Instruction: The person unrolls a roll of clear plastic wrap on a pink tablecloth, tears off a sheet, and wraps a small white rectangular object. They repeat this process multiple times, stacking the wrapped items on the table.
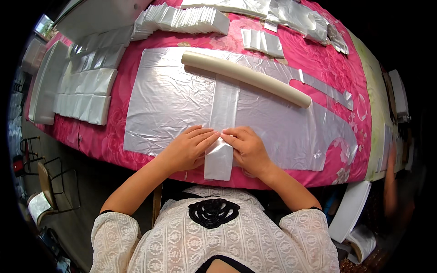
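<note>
A thin white plastic sheet with a narrowed, cut-out right end, shaped like a disposable apron (277, 123), lies flat and wrinkled on the table before me. On top of it runs a long folded plastic strip (224, 104), its near end hanging toward the table's front edge. My left hand (193, 144) and my right hand (246, 149) meet over this strip, fingertips almost touching. Both pinch the film at a crease, with the thumbs partly hidden. Beyond them a pale cardboard tube (246, 78) rests slantwise across the sheet.
Folded white plastic packets stand in a long row (182, 20) at the back. More packets (84, 93) lie on the left beside a white box (45, 84). A small packet group (262, 42) sits behind the tube. A pink flowered cloth (318, 59) covers the table. Another person's arm (390, 182) shows far right.
</note>
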Available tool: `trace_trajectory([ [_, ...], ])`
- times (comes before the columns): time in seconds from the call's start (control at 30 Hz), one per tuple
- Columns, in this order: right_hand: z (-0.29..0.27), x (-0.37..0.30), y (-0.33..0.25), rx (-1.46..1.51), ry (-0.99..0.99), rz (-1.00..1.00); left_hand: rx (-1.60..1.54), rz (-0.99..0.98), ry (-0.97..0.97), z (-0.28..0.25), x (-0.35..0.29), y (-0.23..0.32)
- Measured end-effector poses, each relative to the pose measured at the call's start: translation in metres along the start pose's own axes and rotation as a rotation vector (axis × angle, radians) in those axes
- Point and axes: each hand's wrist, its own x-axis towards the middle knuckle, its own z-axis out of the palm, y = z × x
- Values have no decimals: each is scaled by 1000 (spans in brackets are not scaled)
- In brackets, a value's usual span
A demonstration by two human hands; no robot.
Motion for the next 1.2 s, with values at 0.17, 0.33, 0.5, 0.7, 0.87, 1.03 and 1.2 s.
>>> trace_trajectory([
  [0.17,-8,9,5,184,15,383,-273,-291,122,7,10,-2],
  [0.33,-21,45,16,367,-234,845,-671,-592,505,10,32,-1],
  [0.5,-21,55,31,471,-290,926,52,-192,105,16,27,13],
  [0.7,-17,46,18,221,-183,770,191,-289,-27,35,24,19],
  [0.87,-10,24,15,-494,44,-28,193,-301,-5,37,25,20],
  [1.03,-13,30,42,-281,-112,-171,132,-192,100,27,23,6],
  [1.2,-23,40,50,-157,-139,-116,208,-16,254,21,25,-10],
])
